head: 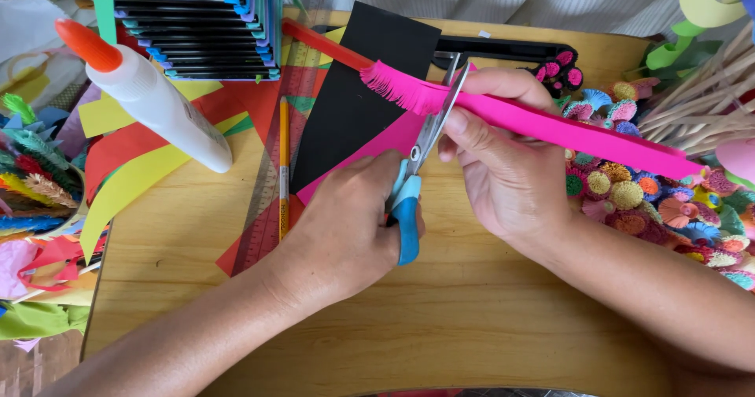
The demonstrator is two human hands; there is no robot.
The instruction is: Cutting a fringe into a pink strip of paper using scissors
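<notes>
Left hand closed around the blue handles of the scissors, blades parted across the pink paper strip at frame centre. Right hand pinching that strip, thumb below and fingers on top, holding it taut above the worktop. Already fringed toward the upper-left end; still plain toward the right edge. Best done with short, even snips stopping short of the far edge, strip fed along steadily, fingertips kept clear of the blades. Glue bottle at upper left, black card and ruler beneath, rolled paper flowers at right.
</notes>
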